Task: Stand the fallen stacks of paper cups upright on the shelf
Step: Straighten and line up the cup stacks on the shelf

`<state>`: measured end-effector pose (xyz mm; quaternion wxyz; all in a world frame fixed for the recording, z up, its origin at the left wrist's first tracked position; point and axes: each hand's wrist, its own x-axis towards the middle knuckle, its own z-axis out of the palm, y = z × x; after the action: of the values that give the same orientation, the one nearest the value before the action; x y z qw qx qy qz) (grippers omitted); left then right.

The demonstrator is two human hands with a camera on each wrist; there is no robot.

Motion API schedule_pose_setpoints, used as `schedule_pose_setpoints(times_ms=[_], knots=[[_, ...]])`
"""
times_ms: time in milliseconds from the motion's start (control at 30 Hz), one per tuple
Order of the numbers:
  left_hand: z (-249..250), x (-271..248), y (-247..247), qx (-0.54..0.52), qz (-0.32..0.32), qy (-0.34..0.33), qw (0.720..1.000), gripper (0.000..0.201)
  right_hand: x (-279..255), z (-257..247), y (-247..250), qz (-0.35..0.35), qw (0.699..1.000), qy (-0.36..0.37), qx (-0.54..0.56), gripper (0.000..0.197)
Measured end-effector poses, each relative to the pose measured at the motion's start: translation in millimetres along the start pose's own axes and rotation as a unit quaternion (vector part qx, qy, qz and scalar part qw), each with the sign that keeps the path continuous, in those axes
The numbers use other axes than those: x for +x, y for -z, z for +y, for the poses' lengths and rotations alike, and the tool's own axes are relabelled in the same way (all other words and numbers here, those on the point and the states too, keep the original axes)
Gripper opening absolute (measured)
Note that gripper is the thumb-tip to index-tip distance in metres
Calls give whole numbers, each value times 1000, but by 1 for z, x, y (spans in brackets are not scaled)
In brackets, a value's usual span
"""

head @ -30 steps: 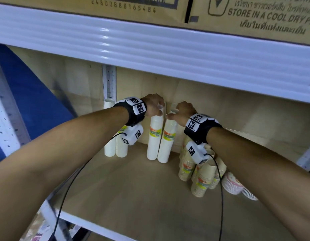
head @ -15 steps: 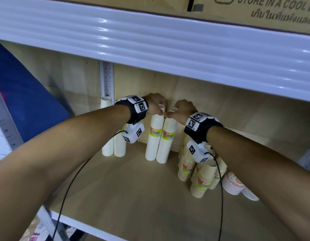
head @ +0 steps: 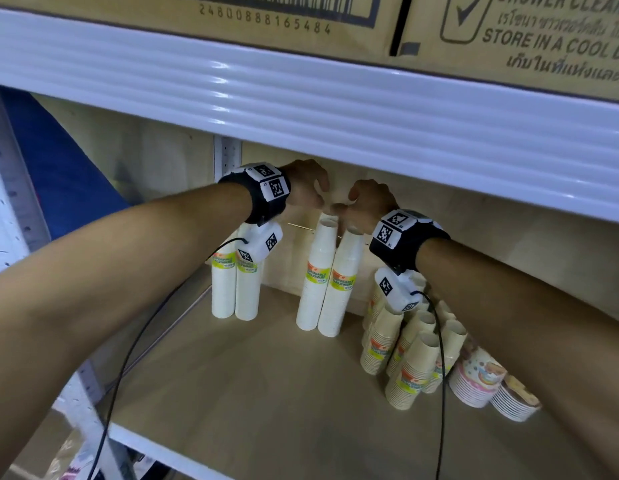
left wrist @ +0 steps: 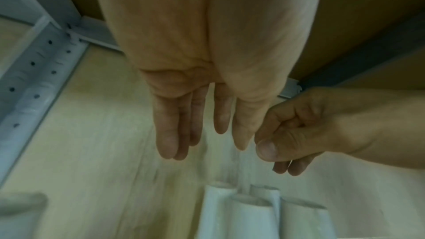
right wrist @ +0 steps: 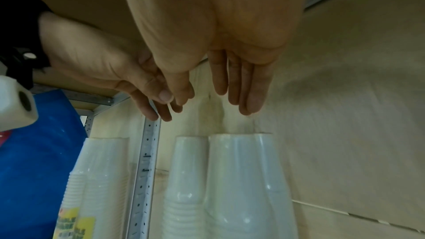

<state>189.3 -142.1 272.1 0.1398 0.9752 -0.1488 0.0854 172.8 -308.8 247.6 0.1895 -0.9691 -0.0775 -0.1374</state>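
Two tall white paper-cup stacks (head: 315, 275) (head: 346, 282) stand upright side by side near the shelf's back wall. A second white pair (head: 235, 285) stands to their left. My left hand (head: 313, 195) and right hand (head: 349, 209) hover close together just above the middle pair's tops, touching neither. In the left wrist view my left hand (left wrist: 202, 143) hangs with straight fingers, holding nothing, above the white stacks (left wrist: 241, 212). In the right wrist view my right hand (right wrist: 220, 97) also hangs with empty fingers over the stacks (right wrist: 230, 179).
Kraft-coloured cup stacks (head: 405, 348) cluster at the right, leaning slightly, beside patterned paper bowls (head: 481, 379). The wooden shelf board (head: 266, 393) lies bare in front. A white upper shelf beam (head: 336, 109) with cardboard boxes (head: 509, 29) hangs low overhead. A perforated upright (head: 226, 157) stands at the back.
Both hands have lifted off the tops of the two middle white stacks, which stay standing. The head view has tilted slightly.
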Motion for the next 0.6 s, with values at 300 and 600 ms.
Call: schedule_pose_setpoints(times_ms=[300, 600], knots=[[-56, -13, 28, 19, -2, 95, 995, 39, 9, -51, -15, -10, 997, 60, 36, 64], [-104, -38, 25, 12, -36, 160, 986, 51, 16, -97, -58, -61, 992, 106, 43, 66]])
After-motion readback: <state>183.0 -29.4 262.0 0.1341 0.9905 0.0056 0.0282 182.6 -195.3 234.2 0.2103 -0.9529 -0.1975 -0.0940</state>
